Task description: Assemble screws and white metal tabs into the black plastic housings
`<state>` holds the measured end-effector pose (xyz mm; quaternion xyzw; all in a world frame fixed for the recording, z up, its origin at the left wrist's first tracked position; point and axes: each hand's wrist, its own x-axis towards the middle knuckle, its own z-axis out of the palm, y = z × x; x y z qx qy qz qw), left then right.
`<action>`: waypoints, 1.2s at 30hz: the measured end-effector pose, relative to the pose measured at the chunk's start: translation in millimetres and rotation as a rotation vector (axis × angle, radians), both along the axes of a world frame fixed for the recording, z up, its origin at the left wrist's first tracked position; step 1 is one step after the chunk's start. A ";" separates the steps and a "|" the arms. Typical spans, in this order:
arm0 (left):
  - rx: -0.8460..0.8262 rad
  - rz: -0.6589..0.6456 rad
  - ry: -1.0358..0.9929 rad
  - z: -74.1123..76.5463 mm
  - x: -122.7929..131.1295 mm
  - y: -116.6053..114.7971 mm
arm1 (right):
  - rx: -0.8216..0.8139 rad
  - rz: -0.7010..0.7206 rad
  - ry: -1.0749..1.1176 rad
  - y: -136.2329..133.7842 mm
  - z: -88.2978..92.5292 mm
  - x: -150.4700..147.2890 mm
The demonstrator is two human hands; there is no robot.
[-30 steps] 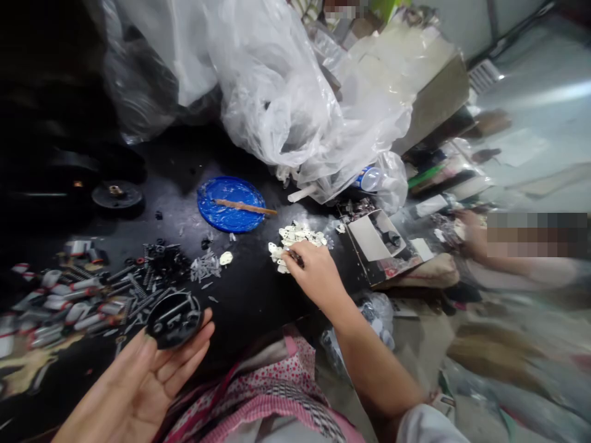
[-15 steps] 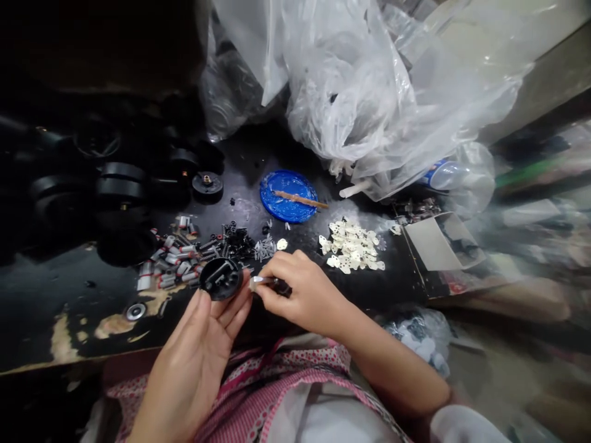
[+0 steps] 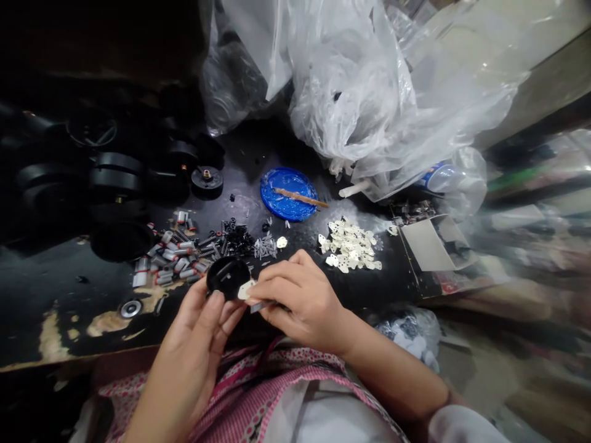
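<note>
Cradling a round black plastic disc [image 3: 227, 275] on upturned fingertips, the left hand [image 3: 196, 335] meets the right hand [image 3: 300, 301], which pinches a small white flat plate [image 3: 246, 289] at its rim; the plate's shape is blurred.

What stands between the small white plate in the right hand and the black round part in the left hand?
Nothing visible. The right hand pinches the small white plate right at the edge of the black round part, which the left hand holds. Only fingertips are near.
</note>
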<state>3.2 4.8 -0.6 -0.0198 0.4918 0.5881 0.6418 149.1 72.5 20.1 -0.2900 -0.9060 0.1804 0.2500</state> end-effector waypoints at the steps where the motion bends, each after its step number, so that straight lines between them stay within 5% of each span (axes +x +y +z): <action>1: -0.005 -0.004 0.024 -1.1 0.3 -1.1 | 0.013 -0.001 -0.013 0.4 0.5 -1.2; 11: 0.062 -0.126 0.121 -9.6 -2.2 -8.6 | 0.069 0.010 -0.066 1.5 3.2 -4.9; 36: 0.142 -0.177 0.102 -16.3 -2.7 -9.9 | 0.072 -0.009 0.000 -3.5 2.3 0.2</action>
